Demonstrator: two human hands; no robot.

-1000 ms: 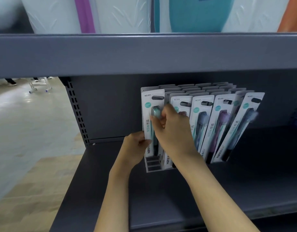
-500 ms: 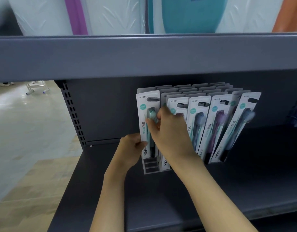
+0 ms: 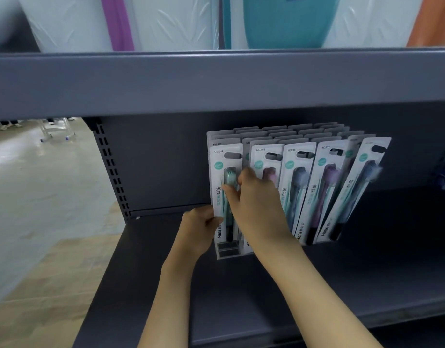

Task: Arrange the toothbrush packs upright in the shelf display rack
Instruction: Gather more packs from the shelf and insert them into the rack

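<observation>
Head view, from the left: a grey shelf [image 3: 316, 285] carries a white display rack [image 3: 226, 251] filled with rows of toothbrush packs [image 3: 301, 192], white cards marked NO.911. The leftmost front pack [image 3: 222, 197] holds a teal brush and stands upright in the near left slot. The left hand [image 3: 196, 229] pinches its lower left edge, thumb on the front. The right hand [image 3: 254, 199] grips the same pack higher up, fingers curled over the blister. Farther right, the front packs lean rightward.
</observation>
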